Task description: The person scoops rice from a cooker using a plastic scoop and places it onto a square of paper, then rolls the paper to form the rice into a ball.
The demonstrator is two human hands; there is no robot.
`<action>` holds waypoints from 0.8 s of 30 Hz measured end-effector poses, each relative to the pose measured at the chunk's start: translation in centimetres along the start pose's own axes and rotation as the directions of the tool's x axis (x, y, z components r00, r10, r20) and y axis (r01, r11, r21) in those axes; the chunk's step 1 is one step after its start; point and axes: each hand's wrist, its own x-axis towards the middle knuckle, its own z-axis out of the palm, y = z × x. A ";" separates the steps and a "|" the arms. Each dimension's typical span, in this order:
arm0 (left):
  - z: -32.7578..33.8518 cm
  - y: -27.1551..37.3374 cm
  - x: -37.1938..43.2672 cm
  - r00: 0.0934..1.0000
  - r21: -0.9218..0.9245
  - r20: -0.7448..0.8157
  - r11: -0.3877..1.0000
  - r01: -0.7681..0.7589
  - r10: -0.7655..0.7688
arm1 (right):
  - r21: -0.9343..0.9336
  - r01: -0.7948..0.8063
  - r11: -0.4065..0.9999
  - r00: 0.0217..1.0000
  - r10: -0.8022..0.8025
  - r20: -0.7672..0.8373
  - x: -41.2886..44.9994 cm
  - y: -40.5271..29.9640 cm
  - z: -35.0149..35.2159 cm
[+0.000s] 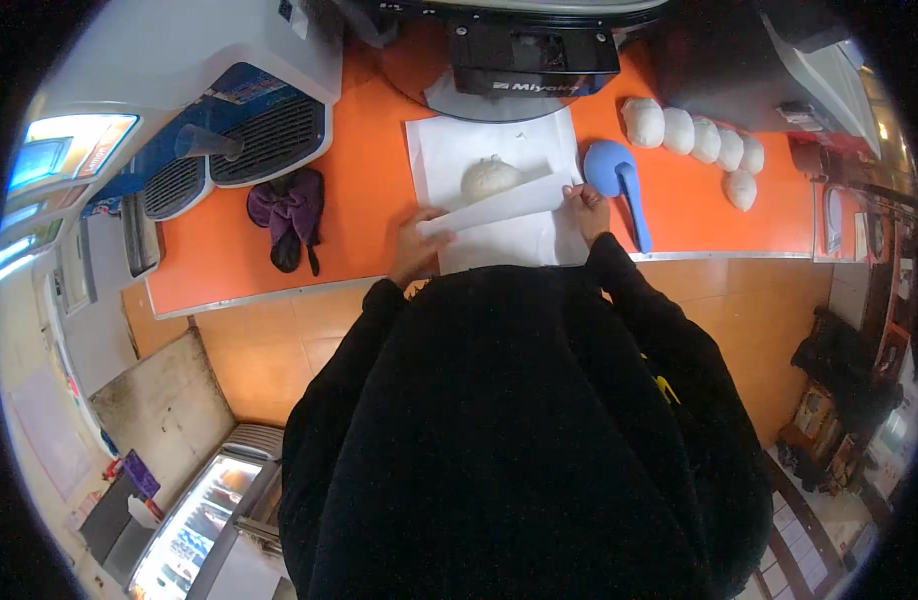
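Observation:
A white paper sheet [438,142] lies on the orange counter with a rounded mound of what looks like cooked rice [491,178] on it. The near edge of the sheet is lifted into a fold [500,201] that hides the front of the mound. My left hand [418,244] grips the left end of this fold. At its right end, my right hand [588,210] pinches the paper between thumb and fingers. Just right of that hand rest a blue bowl-like scoop [605,161] and a blue rice paddle [634,206], the paddle's handle towards the counter's front edge.
Several white rounded bundles [677,131] line the counter at the right. A black Miyako appliance [535,64] stands at the back. At left are a drink dispenser [279,45], a clear plastic cup [208,142] on its drip tray, and a purple and black cloth item [285,214].

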 end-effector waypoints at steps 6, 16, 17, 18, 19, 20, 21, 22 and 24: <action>1.7 2.2 0.9 0.976 0.181 -0.207 0.978 0.106 -0.068 | -0.568 0.048 0.822 0.946 -0.220 -0.238 -0.7 0.1 1.7; 2.2 2.7 -1.1 0.789 0.801 -0.245 0.576 -0.162 0.564 | -0.865 0.206 0.457 0.920 -0.392 0.011 -2.1 -4.9 0.2; 2.6 4.2 -0.8 0.789 0.801 -0.250 0.578 -0.158 0.561 | -0.841 0.265 0.472 0.887 -0.461 0.021 -0.5 -5.5 0.4; 3.5 6.0 -0.6 0.949 0.809 0.069 0.539 -0.233 0.307 | -0.815 0.322 0.482 0.851 -0.524 0.026 1.5 -6.1 0.7; 4.5 6.6 -0.6 0.962 0.807 0.225 0.524 -0.273 0.154 | -0.843 0.329 0.426 0.880 -0.462 0.110 3.3 -7.5 1.2; 5.6 7.3 -0.6 0.928 0.795 0.373 0.518 -0.317 -0.004 | -0.789 0.253 0.560 0.896 -0.444 -0.028 6.1 -6.0 1.9; 6.7 7.3 -0.4 0.923 0.818 0.278 0.438 -0.373 0.268 | -0.788 0.256 0.560 0.895 -0.445 -0.025 6.8 -6.7 2.3; 7.1 7.4 -0.1 0.832 0.851 0.175 0.345 -0.397 0.526 | -0.814 0.227 0.535 0.955 -0.288 0.076 7.4 -8.6 2.8; 7.2 7.1 0.7 0.838 0.835 0.132 0.397 -0.382 0.529 | -0.847 0.200 0.493 0.978 -0.052 0.201 8.4 -9.6 3.4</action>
